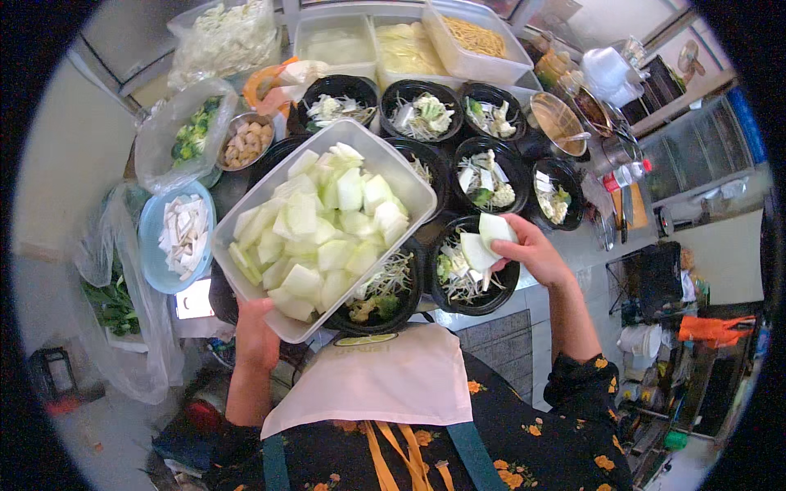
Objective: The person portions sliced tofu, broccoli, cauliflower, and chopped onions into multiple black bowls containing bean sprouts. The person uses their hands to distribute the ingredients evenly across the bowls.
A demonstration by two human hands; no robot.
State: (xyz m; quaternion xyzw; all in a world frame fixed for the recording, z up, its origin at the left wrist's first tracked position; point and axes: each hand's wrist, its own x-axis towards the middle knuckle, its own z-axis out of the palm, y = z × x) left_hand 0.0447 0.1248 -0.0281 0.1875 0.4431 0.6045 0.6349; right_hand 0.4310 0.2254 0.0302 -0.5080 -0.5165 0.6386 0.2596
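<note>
My left hand (255,328) grips the near left corner of a translucent plastic tub (420,228). Pale green slices of a gourd-like vegetable (319,236) fill the tub, which hides parts of the black bowls beneath it. Between the thumb and fingers of my right hand (533,248) are two slices of the same vegetable (478,250). They hang over a black plastic bowl (491,305) with bean sprouts, cauliflower and white pieces inside. Partly under the tub's edge, another black bowl (393,316) contains sprouts, cauliflower and broccoli.
Several more filled black bowls (489,175) stand behind. To the left are a blue basket of white strips (184,236), a metal bowl of brown chunks (247,144) and bagged broccoli (196,132). A knife (626,212) lies on a wooden board (638,205) at right.
</note>
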